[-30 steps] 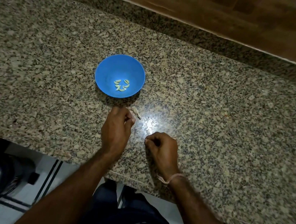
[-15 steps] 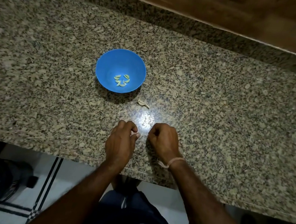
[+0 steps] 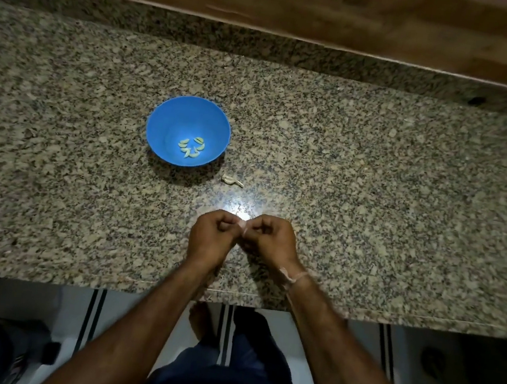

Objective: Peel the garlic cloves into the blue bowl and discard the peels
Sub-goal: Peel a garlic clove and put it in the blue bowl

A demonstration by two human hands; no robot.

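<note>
while the left hand and right hand pinch a small pale clove between curled fingers, well short of the blue bowl, excess thumb pressure may shoot it off the counter edge. peel fragments may scatter unseen on the speckled stone. a second clove lies just beside the bowl.

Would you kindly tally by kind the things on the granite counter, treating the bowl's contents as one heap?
Round blue plastic bowl: 1
Heap of pale green peeled garlic cloves inside: 1
Loose pale papery garlic piece: 1
Pale garlic clove pinched by left hand and right hand: 1
Total: 4
</note>
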